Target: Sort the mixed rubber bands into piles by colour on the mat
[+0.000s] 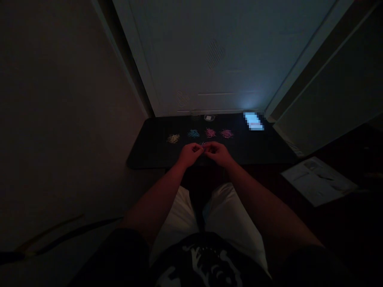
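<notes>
My left hand [190, 154] and my right hand [220, 153] are close together over the front of a black table [149, 153]. Both have thumb and fingers pinched, and their fingertips almost meet. Between them shows a small bit of purplish thin pieces [204, 146]; in this dim light I cannot make out what each hand holds. Just beyond lie separate little heaps of thin sticks or strips: a cream heap [173, 138], a blue heap [193, 133], a pink heap [210, 132] and a magenta-purple heap [227, 134].
At the table's back stand a clear container [195, 115] and a small round dish or lid [209, 118] with something white on it. A glowing, pixelated screen [253, 121] is at the back right. A pale panel [209, 79] rises behind. A printed sheet [318, 180] lies lower right.
</notes>
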The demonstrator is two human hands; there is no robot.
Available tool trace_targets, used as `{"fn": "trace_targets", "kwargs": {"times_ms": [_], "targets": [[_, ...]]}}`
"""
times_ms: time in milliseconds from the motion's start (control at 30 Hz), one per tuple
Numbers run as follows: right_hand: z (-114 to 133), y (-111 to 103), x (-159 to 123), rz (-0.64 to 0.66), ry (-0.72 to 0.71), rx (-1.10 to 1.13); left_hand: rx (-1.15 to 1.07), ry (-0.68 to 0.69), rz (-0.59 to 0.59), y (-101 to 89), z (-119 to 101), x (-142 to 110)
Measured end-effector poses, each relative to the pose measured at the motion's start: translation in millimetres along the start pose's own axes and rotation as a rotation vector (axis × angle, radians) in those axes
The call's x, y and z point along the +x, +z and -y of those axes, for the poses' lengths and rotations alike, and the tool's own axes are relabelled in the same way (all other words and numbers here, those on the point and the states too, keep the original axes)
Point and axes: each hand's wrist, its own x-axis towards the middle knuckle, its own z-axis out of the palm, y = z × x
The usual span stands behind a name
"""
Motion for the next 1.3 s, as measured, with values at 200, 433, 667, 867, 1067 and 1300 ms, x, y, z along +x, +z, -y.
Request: {"fn": "trace_targets", "kwargs": {"times_ms": [200,433,667,867,1067,1300], "targets": [[0.5,-1.1,-0.6,-0.12,0.069,-0.047,0.027,-0.02,-0.015,0.0,-4.4,-1.9],[3.2,-1.7,-0.6,-0.132,0.083,-0.13,0.023,-0.031,-0.017,-0.2,-3.3,-1.6],[5.6,-1.0,-0.9,-0.129,0.083,-0.137,0.003,-0.017,-0.017,-0.2,-1.1,-1.3],[4.2,-1.3,-0.6,-0.126,0.073,-0.138,0.003,-0.016,-0.007,-0.8,-3.0,-1.6],[2.8,0.0,-0.1,-0.106,0.066,-0.19,0.072,-0.002,0.001,-1.0,-5.0,-1.5],[2.3,8.6,-0.2,-0.054,0.029,-0.293,0.155,0.023,0.036,1.5,-3.1,-1.9]]}}
